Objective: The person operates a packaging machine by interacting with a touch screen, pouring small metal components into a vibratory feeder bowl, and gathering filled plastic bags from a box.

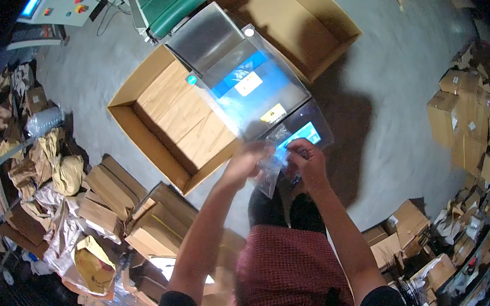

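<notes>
A crinkled clear plastic bag (268, 176) is stretched between my two hands, above my legs and in front of a metal-and-blue machine (229, 72). My left hand (247, 164) is slightly blurred, its fingers curled on the bag's left side. With thumb and fingertips pinched together, my right hand (310, 162) grips the bag's other side. What lies inside the bag, if anything, I cannot make out. Just beyond my fingers glows the machine's small lit screen (307, 134), partly covered by the right hand.
Left of the machine stands an open cardboard box (140, 81) with a brown paper-like bottom; another open box (319, 54) is beyond it. A green conveyor belt (168, 1) meets the machine's far end. Crumpled packaging (65, 177) and flattened cartons (467, 115) are heaped on both sides.
</notes>
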{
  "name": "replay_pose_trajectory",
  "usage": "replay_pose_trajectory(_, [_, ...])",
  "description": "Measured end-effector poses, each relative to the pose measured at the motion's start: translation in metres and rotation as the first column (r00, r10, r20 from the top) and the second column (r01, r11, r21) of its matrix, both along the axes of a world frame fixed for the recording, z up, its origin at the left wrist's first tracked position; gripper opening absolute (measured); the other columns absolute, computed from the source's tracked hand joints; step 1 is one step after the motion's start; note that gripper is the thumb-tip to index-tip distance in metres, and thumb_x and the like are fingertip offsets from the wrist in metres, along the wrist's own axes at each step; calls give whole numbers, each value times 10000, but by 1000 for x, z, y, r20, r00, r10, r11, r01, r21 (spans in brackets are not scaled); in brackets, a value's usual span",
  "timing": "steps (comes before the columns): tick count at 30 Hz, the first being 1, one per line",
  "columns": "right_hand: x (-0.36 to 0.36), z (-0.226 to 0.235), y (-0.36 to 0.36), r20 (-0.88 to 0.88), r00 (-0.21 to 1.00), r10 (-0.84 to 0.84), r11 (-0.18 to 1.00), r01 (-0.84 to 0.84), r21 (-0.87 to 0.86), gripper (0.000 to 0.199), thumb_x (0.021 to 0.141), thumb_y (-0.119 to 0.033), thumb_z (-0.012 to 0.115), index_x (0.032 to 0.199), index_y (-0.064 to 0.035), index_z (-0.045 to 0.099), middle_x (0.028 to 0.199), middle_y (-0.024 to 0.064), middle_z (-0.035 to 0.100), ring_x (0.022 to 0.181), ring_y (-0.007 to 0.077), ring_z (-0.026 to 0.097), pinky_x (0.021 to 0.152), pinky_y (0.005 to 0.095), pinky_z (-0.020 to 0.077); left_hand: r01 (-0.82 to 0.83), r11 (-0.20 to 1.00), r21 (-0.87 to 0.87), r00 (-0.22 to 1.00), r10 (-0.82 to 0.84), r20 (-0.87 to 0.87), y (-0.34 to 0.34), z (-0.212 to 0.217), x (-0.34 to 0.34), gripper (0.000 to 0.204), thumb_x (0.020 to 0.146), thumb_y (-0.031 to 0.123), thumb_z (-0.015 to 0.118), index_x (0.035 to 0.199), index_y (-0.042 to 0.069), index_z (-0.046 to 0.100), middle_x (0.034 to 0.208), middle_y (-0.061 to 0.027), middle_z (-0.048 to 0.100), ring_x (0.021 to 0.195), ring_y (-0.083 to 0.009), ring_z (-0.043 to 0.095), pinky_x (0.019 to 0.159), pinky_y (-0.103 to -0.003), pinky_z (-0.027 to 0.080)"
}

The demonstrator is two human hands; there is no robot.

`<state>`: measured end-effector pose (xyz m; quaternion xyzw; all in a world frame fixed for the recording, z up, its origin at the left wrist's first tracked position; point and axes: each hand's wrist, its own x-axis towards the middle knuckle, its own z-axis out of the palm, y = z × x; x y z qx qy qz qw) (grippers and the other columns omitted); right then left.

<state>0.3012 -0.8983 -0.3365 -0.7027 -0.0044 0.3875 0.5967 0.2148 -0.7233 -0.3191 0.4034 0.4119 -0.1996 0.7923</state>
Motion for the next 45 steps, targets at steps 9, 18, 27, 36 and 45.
replay_pose_trajectory(9, [-11, 48, 17, -260, 936, 237, 969, -246, -5, 212, 817, -63, 654, 1019, -34, 597, 768, 42, 614, 616, 102, 581, 548, 249, 476, -312, 948, -65, 945, 303, -120, -16, 4, -54, 246, 909, 233, 591, 1005, 12, 641, 606, 45, 458, 461, -39, 370, 428, -202, 270])
replay_pose_trajectory(18, [-11, 61, 5, -242, 760, 603, 767, -636, -84, 251, 753, -107, 700, 977, -33, 616, 828, 62, 638, 759, 138, 605, 689, 305, 498, 375, 926, -39, 923, -377, -77, 9, 14, -86, 319, 854, 58, 533, 1153, 50, 641, 866, -15, 649, 605, -76, 500, 520, -196, 405])
replay_pose_trajectory(27, [-21, 67, 15, -69, 737, 672, 728, -675, -123, 224, 751, -122, 685, 945, -29, 624, 839, 91, 653, 780, 158, 617, 723, 298, 499, 34, 985, -168, 986, -61, -157, -10, 8, -93, 254, 875, 140, 536, 1100, 36, 591, 795, 2, 555, 571, -66, 436, 497, -205, 363])
replay_pose_trajectory(36, [-12, 69, 16, -202, 823, 530, 804, -564, -190, 183, 779, -78, 670, 946, -20, 621, 827, 68, 646, 743, 129, 605, 668, 289, 504, -428, 895, -123, 890, 441, 116, -22, -31, -133, 228, 826, 65, 581, 1044, 14, 536, 785, -43, 537, 662, -134, 527, 585, -260, 441])
replay_pose_trajectory(45, [-16, 58, -13, -110, 866, 489, 810, -497, -311, 183, 811, -101, 653, 974, -26, 619, 870, 79, 643, 787, 149, 610, 705, 300, 503, -768, 568, -296, 592, 806, 11, 40, -13, -105, 136, 942, 208, 427, 863, 114, 487, 478, 55, 326, 376, -70, 271, 351, -224, 208])
